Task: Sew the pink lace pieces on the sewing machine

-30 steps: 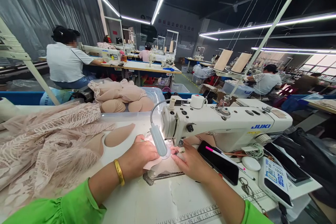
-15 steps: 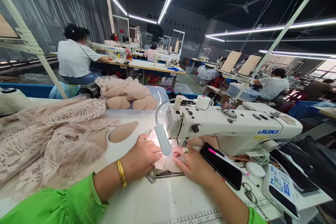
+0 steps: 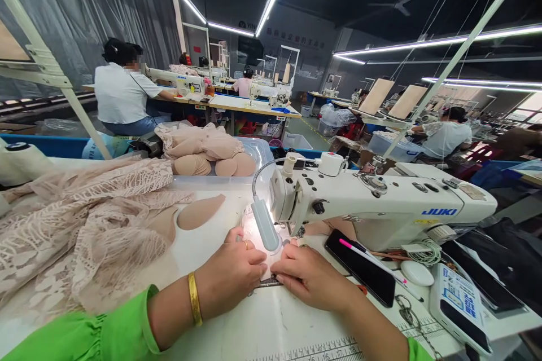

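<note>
My left hand (image 3: 231, 273) and my right hand (image 3: 311, 276) lie close together on the white table, just in front of the needle of a white Juki sewing machine (image 3: 381, 203). Both hands have their fingers pressed together on a small pale pink fabric piece (image 3: 256, 232), which they mostly hide. A gooseneck lamp (image 3: 265, 228) shines on it from above. My left wrist wears a gold bangle (image 3: 193, 299), and both arms are in bright green sleeves.
A heap of pink lace (image 3: 84, 225) covers the table's left. A clear bin (image 3: 249, 169) of foam cups stands behind. A black phone (image 3: 359, 268), a pink pen (image 3: 368, 256), a control box (image 3: 459, 302) and keys (image 3: 406, 313) lie right. Other people sew at far tables.
Both hands have drawn back toward me and closed in on each other, so they now cover most of the pink piece. The view has shifted slightly.
</note>
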Action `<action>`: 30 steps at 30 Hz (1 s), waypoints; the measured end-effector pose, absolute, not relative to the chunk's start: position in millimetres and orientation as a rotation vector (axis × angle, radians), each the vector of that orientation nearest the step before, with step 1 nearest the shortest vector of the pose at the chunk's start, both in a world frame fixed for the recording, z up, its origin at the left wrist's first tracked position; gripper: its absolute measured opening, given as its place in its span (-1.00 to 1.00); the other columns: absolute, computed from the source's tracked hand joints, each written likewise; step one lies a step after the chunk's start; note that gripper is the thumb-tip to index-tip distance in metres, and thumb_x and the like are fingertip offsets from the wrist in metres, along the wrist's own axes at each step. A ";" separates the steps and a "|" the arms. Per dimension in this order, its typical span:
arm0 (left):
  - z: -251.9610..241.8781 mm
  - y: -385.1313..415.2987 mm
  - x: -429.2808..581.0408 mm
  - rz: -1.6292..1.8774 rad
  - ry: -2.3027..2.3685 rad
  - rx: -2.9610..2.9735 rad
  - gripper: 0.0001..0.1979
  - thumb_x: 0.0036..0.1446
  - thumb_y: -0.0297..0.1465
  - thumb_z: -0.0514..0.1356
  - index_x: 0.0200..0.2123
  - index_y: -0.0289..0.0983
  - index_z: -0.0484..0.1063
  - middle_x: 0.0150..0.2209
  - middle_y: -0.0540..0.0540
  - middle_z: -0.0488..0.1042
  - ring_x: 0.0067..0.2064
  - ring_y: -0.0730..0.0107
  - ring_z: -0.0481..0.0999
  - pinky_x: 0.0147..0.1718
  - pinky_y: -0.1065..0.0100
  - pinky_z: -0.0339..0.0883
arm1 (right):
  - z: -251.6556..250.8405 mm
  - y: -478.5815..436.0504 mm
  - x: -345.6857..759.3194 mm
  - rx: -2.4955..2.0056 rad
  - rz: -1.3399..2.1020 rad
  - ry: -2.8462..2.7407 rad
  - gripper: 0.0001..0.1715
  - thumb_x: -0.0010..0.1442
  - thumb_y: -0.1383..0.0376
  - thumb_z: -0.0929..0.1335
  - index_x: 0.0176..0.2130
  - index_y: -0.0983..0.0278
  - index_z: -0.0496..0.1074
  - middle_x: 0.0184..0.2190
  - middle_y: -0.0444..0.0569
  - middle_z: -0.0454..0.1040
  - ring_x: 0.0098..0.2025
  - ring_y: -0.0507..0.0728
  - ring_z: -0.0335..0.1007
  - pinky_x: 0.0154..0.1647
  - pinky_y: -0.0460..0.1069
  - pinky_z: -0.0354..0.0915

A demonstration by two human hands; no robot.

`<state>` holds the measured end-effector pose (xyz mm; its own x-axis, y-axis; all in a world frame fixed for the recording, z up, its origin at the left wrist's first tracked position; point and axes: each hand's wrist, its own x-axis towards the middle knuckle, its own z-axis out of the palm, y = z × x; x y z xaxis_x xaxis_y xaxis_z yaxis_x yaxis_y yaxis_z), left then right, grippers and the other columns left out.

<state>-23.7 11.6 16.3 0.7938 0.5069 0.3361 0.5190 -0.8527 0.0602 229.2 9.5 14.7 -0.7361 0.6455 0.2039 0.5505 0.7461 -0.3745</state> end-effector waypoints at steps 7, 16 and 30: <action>10.8 7.9 -19.4 -0.544 -0.830 -2.913 -0.87 0.22 -0.54 0.17 -0.32 -0.21 0.45 -0.34 0.08 0.57 -0.37 0.33 0.47 0.12 -0.08 0.03 | 14.3 11.4 228.7 -0.974 0.358 -2.624 -0.78 0.41 0.40 0.31 -0.23 0.21 0.54 -0.37 -0.09 0.39 -0.27 0.14 0.27 -0.31 -0.01 0.11; 4.0 24.0 -16.1 -0.519 -0.888 -2.850 -0.83 0.22 -0.59 0.13 -0.38 -0.26 0.41 -0.37 0.02 0.55 -0.37 0.31 0.49 0.08 -0.10 0.15 | 3.0 18.3 224.0 -1.118 0.322 -2.499 -0.78 0.39 0.41 0.31 -0.16 0.18 0.55 -0.37 -0.10 0.40 -0.33 0.14 0.24 -0.31 -0.01 0.11; 11.5 21.9 -13.4 -0.345 -1.153 -2.826 -0.93 0.28 -0.50 0.21 -0.21 -0.28 0.51 -0.18 -0.15 0.64 -0.16 0.11 0.60 0.11 -0.14 0.18 | -8.5 24.3 223.9 -1.119 0.242 -2.428 -0.76 0.40 0.37 0.27 -0.08 0.18 0.52 -0.27 -0.02 0.52 -0.25 0.20 0.38 -0.23 0.04 0.25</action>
